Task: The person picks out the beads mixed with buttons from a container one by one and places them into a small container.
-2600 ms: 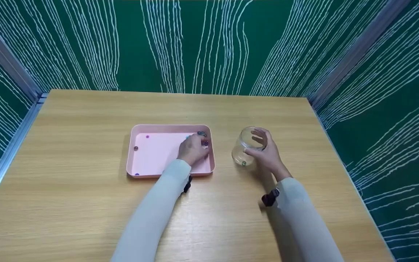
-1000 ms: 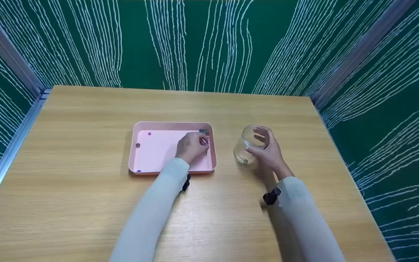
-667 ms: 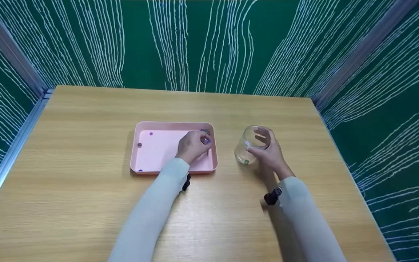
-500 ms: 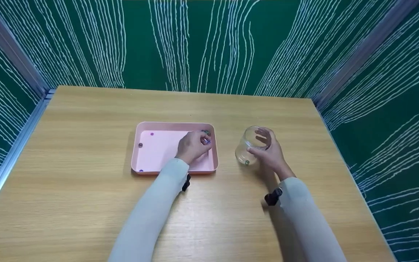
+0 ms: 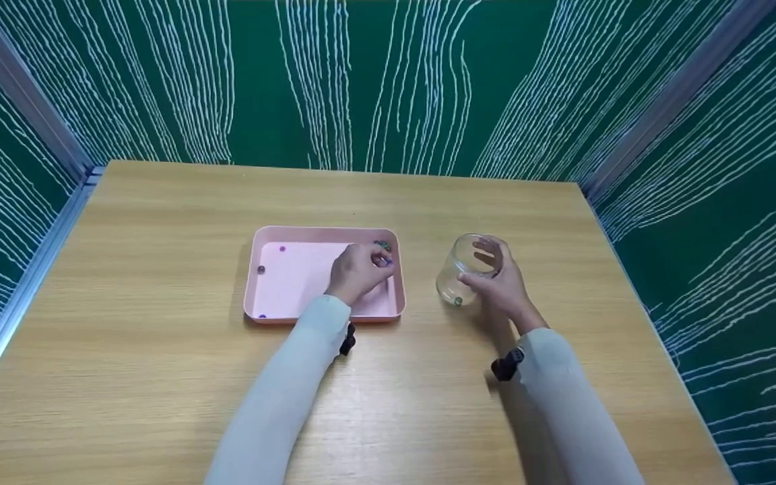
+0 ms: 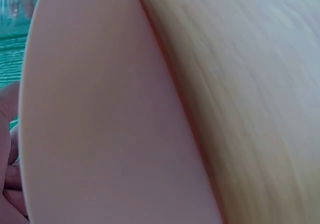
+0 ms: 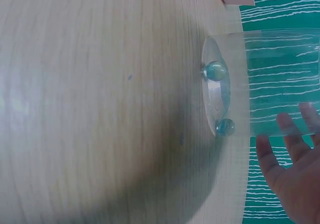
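My left hand (image 5: 358, 271) reaches over the right side of a pink tray (image 5: 324, 319), its fingers curled and thumb and forefinger pinching a small bluish-purple marble (image 5: 388, 262). Several dark green marbles (image 5: 382, 244) lie just beyond those fingers in the tray's far right corner. In the left wrist view the tray's outer wall (image 6: 110, 109) hides most of the hand. My right hand (image 5: 499, 279) grips a clear glass jar (image 5: 452, 279) near its mouth, fingers round the far side and thumb in front. Two marbles (image 7: 216, 71) show at the jar's bottom in the right wrist view.
Along the tray's left side lie a pink marble (image 5: 282, 249), a brown one (image 5: 261, 269) and a blue one (image 5: 263, 316). The wooden table (image 5: 159, 377) is bounded by green panels (image 5: 408, 87) with white wavy lines at the back and sides.
Over the last seconds my left fingers have closed on a marble at the tray's right end and lifted slightly. The right hand and jar keep their place; the view has shifted a little.
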The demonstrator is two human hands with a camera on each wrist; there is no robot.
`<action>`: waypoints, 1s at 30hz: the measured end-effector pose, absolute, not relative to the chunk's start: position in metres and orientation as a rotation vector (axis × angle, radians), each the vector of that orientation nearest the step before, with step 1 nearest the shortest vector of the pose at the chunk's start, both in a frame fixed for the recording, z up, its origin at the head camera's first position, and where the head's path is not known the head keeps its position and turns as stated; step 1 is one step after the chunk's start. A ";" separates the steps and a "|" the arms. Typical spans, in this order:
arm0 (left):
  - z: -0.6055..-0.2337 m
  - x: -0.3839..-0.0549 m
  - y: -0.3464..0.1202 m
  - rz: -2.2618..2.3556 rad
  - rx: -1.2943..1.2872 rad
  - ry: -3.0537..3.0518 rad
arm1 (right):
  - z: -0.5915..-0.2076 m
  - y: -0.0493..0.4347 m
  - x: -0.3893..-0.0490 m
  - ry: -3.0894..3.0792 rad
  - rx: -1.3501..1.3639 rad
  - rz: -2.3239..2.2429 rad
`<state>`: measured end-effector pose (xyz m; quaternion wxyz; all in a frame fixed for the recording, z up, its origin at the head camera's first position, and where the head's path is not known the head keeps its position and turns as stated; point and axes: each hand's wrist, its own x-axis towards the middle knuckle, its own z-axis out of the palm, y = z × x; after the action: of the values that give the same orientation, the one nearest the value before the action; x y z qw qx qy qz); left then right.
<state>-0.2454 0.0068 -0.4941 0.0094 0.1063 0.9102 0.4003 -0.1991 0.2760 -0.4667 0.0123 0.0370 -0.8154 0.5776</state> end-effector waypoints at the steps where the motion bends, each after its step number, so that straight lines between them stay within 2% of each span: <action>1: -0.494 -0.245 0.007 1.265 0.324 2.839 | -0.467 0.276 -0.199 -2.538 0.117 1.806; 10: -0.493 -0.246 0.012 1.422 0.308 2.769 | -0.492 0.286 -0.211 -2.537 0.127 1.766; 21: -0.483 -0.243 0.036 1.595 0.267 2.684 | -0.469 0.277 -0.202 -2.529 0.109 1.824; 30: -0.476 -0.239 0.050 1.670 0.261 2.624 | -0.491 0.285 -0.212 -2.505 0.116 1.766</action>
<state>-0.2394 0.0502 -0.4757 0.0103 0.0837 0.8407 0.5349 -0.2116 0.2850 -0.4909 0.0371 0.0378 -0.8162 0.5754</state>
